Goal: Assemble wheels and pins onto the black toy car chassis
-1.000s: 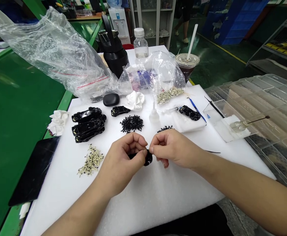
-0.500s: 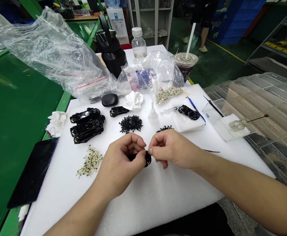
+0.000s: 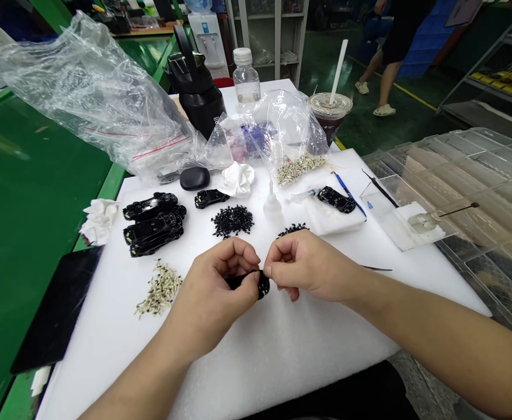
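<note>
My left hand [image 3: 220, 291] is closed around a black toy car body [image 3: 263, 286], held just above the white foam sheet [image 3: 317, 356]. Most of the body is hidden by the fingers. At its right end, my right hand [image 3: 299, 265] pinches with thumb and forefinger; whatever lies between those fingertips is too small to make out. Beyond the hands are a pile of small black parts [image 3: 232, 220] and a smaller black pile [image 3: 294, 228], partly covered by my right hand. Pale, black-tipped pieces [image 3: 159, 290] lie scattered left of my left hand.
Several black car bodies [image 3: 154, 224] stand at left, another [image 3: 337, 199] on a white pad at right. A dropper bottle [image 3: 272, 204], plastic bags [image 3: 297, 134], a black flask [image 3: 201, 99] and an iced drink [image 3: 330, 111] stand farther back. Clear trays [image 3: 479, 192] adjoin the right side.
My hands stay almost in place, the car body still between them. In the background, a walking person has moved to the right.
</note>
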Motion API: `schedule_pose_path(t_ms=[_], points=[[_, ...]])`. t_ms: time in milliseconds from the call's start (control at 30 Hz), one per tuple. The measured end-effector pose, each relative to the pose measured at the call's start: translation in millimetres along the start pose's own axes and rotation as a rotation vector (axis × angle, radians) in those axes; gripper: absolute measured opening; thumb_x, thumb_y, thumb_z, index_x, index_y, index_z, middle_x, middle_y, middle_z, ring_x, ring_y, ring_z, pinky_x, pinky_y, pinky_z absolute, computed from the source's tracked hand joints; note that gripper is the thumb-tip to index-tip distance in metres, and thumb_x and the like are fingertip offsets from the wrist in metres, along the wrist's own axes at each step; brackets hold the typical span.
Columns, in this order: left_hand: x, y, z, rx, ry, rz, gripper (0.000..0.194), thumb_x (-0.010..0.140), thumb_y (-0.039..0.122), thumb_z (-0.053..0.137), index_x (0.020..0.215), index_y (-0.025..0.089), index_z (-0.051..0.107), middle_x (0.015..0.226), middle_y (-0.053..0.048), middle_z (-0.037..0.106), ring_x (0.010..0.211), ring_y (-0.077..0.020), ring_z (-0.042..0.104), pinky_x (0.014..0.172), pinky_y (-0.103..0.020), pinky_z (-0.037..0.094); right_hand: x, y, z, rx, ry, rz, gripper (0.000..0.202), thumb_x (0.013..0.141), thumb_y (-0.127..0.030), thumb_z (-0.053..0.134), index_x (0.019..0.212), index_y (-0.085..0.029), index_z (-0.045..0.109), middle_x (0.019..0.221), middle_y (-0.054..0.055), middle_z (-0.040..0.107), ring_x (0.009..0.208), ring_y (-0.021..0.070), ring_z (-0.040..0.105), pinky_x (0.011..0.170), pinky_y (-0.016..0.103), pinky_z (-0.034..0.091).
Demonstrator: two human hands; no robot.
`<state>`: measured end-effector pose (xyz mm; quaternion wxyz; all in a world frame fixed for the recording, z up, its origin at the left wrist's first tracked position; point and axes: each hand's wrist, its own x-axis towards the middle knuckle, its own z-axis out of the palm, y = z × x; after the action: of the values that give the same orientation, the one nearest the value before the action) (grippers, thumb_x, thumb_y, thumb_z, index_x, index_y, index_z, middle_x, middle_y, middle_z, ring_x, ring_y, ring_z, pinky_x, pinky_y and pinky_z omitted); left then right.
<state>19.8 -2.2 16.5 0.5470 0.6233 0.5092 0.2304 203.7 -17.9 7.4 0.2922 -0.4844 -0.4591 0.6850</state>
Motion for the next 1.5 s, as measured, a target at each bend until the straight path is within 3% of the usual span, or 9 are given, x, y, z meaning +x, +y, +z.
schedule_pose_path(t_ms=[567, 1167, 1367, 1500], points=[[1, -5, -3.4, -0.021, -0.069, 0.019, 0.007, 0.076, 0.020, 0.059, 0.082, 0.019, 0.055, 0.068, 0.003, 0.059, 0.062, -0.0094, 0.051, 0.053, -0.019, 0.039, -3, -1, 0, -0.033, 0.005, 0.001, 0.008, 0.077, -0.021, 0.066, 0.072, -0.016, 0.063, 0.062, -0.004, 0.060, 0.050, 0.0078, 0.057, 0.049, 0.018, 0.047], [0, -1, -2.3, 0.042, -0.016, 0.015, 0.007, 0.074, 0.021, 0.059, 0.079, 0.019, 0.055, 0.064, 0.004, 0.054, 0.058, -0.0087, 0.046, 0.052, -0.020, 0.038, -3, -1, 0, -0.049, -0.002, -0.023, 0.007, 0.079, -0.020, 0.064, 0.074, -0.016, 0.064, 0.063, -0.004, 0.060, 0.051, 0.0089, 0.058, 0.051, 0.020, 0.047], [0, -3, -6.7, 0.031, 0.033, 0.032, 0.009, 0.073, 0.021, 0.060, 0.081, 0.019, 0.057, 0.065, 0.005, 0.054, 0.057, -0.0076, 0.048, 0.052, -0.018, 0.039, -12, -6, -8, -0.166, 0.210, -0.178, 0.012, 0.084, -0.026, 0.066, 0.078, -0.016, 0.069, 0.066, -0.001, 0.064, 0.058, 0.0098, 0.060, 0.056, 0.021, 0.048], [0, -2, -5.3, 0.044, 0.055, 0.053, 0.009, 0.073, 0.021, 0.059, 0.081, 0.018, 0.056, 0.063, 0.005, 0.054, 0.055, -0.0075, 0.047, 0.050, -0.018, 0.038, -12, -7, -6, -0.096, 0.109, -0.104, 0.015, 0.086, -0.028, 0.065, 0.079, -0.014, 0.070, 0.069, 0.000, 0.066, 0.056, 0.0106, 0.062, 0.056, 0.022, 0.050]])
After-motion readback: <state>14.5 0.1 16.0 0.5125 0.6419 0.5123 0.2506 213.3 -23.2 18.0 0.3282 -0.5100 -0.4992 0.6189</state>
